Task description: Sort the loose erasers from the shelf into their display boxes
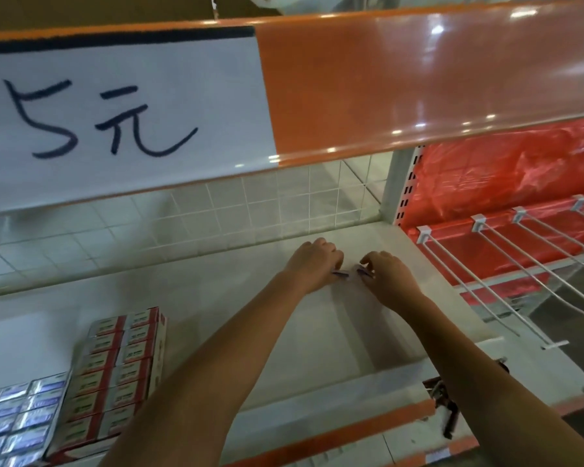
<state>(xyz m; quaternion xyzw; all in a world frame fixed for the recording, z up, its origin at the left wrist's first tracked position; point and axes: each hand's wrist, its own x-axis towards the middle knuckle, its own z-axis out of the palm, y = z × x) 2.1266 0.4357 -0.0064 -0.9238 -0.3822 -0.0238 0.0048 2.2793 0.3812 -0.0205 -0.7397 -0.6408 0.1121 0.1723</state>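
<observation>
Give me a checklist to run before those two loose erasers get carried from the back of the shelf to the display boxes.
1. Left hand grips an eraser: ok, fingers curl over its end.
2. Right hand grips the other eraser: ok, fingertips pinch it.
3. Which display box each eraser belongs in: cannot tell, wrappers mostly hidden and blurred.
4. Free slot in the red display box: not ok, every visible row looks filled.
5. Free slot in the blue display box: cannot tell, it runs off the frame edge.
6. Path across the white shelf to the boxes: ok, nothing lies between.
</observation>
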